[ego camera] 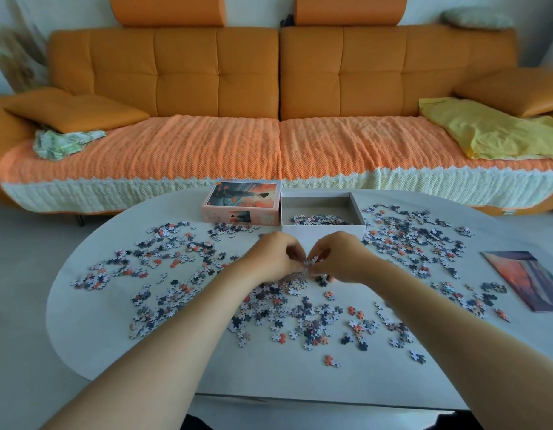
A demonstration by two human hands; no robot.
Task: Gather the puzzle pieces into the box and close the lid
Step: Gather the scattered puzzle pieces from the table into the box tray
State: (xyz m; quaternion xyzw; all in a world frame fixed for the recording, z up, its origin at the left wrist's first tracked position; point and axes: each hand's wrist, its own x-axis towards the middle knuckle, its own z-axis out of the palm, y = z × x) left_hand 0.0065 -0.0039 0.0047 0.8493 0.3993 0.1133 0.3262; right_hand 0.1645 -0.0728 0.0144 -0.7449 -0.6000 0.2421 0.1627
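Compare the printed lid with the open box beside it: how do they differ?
The lid shows a colourful picture on top; the box is plain white. The lid lies top up, its inside hidden; the box stands open, with puzzle pieces inside. Both are rectangular, similar in size, side by side.

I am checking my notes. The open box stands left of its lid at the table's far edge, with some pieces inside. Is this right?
Not quite. The head view shows the open box right of its lid, not left. The rest holds: far edge of the table, some puzzle pieces inside.
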